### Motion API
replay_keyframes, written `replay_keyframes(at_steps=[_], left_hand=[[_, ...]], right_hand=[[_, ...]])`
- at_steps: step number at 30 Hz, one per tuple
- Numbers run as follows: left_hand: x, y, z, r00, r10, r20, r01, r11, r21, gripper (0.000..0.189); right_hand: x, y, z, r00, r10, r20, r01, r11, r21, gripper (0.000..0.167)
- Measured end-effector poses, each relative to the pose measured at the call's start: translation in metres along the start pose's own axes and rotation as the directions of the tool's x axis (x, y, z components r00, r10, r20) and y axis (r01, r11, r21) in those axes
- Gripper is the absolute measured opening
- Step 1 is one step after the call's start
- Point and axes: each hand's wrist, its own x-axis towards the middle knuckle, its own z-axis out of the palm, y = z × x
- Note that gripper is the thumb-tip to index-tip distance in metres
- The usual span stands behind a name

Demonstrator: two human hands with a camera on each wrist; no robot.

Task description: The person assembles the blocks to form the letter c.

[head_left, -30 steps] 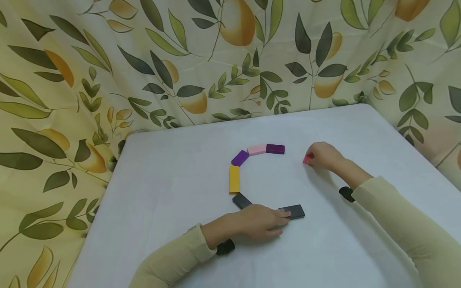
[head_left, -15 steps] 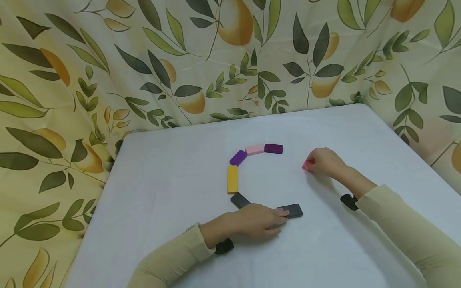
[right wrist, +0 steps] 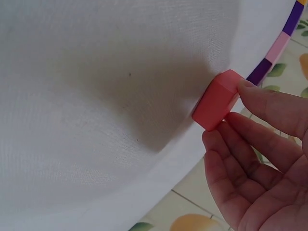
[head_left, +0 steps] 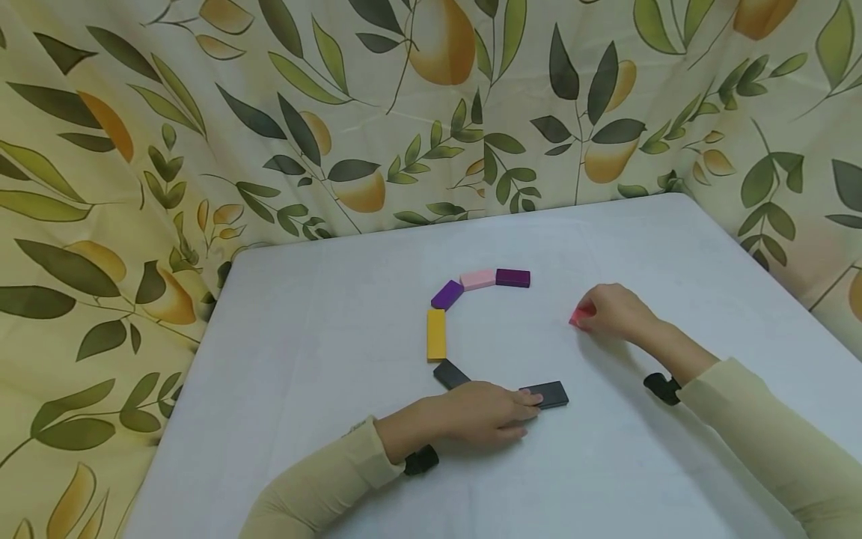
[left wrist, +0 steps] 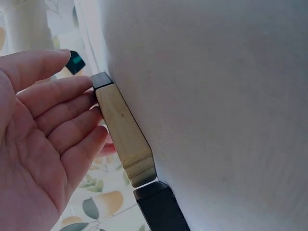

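My right hand pinches a coral-red block between thumb and fingers, low over the right side of the white table. My left hand lies along the near part of a curve of blocks, its extended fingertips at a dark grey block. In the left wrist view the straight fingers touch a bare wooden block, which the hand hides from the head view. A black block follows at the wooden block's other end; the thumb stands apart.
Continuing the curve are a yellow block, a violet block, a pale pink block and a dark purple block. A leaf-patterned curtain hangs behind the white table.
My right hand has moved a little toward the near side and slightly right, carrying the coral-red block. The left hand and the curve of blocks stay as they were.
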Motion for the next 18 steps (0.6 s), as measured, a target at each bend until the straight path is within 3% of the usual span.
replay_keyframes(at_steps=[18], left_hand=[[0.002, 0.001, 0.0, 1.0, -0.014, 0.011, 0.015, 1.0, -0.026, 0.044]], right_hand=[[-0.023, -0.006, 0.007, 1.0, -0.024, -0.005, 0.025, 0.998, 0.054, 0.016]])
